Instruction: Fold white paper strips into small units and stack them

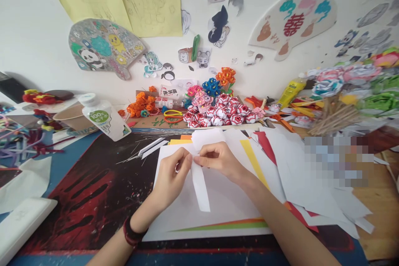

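A narrow white paper strip (200, 189) hangs toward me from between my two hands, above a stack of white paper sheets (174, 212). My left hand (174, 170) pinches the strip near its upper end, thumb and forefinger together. Right beside it, my right hand (218, 160) pinches the same paper, and the fingertips nearly meet. Beyond my fingers a wider white paper piece (207, 137) shows; I cannot tell whether it joins the strip. Yellow, orange and green paper edges (230, 225) peek out of the stack.
A white bottle (106, 117) stands at the left behind a dark mat (102, 199). Red-and-white paper flowers (218, 112) line the back. Loose white sheets (299, 170) cover the right side. Thin wires and strips (149, 149) lie left of the stack. A white device (28, 224) sits front left.
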A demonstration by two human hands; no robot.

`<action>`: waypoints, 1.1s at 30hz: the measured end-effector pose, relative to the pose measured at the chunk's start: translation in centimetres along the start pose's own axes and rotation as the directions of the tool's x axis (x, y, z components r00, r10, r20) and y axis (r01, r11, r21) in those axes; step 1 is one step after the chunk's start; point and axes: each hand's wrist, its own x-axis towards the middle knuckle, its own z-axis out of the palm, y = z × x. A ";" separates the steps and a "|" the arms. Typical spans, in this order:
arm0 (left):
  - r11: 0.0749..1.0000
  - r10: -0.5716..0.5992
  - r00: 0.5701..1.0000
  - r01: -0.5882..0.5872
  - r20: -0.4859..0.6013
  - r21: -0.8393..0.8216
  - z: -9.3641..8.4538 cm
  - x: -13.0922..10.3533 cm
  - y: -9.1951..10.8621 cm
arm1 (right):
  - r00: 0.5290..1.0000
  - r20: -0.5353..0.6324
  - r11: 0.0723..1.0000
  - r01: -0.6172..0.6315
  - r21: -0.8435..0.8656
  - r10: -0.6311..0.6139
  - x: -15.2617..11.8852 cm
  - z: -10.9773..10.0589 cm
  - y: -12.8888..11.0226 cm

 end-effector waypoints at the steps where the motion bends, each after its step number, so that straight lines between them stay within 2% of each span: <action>1: 1.000 -0.008 1.000 0.008 -0.002 -0.009 0.0 0.0 0.0 | 1.000 -0.008 1.000 0.014 0.002 -0.014 0.0 0.0 0.1; 7: 0.996 -0.026 0.998 0.030 0.054 -0.079 0.3 0.0 0.2 | 0.995 -0.087 0.998 0.058 0.001 -0.057 -0.1 0.1 -0.1; 14: 0.999 0.033 0.999 -0.033 0.003 0.002 0.4 -0.2 -0.1 | 0.995 -0.088 0.998 0.053 0.026 -0.051 -0.1 0.3 0.1; 25: 0.999 0.022 1.000 -0.022 -0.009 0.024 0.6 -0.3 0.1 | 0.988 -0.138 0.996 0.075 0.040 -0.069 -0.1 0.5 0.0; 29: 1.000 -0.023 1.000 0.023 0.012 0.000 0.8 -0.3 0.1 | 0.985 -0.162 0.994 0.075 0.084 -0.060 0.0 0.5 0.3; 33: 1.000 0.012 1.000 -0.012 0.019 0.010 0.9 -0.4 0.0 | 0.977 -0.201 0.992 0.093 0.084 -0.074 0.0 0.4 0.5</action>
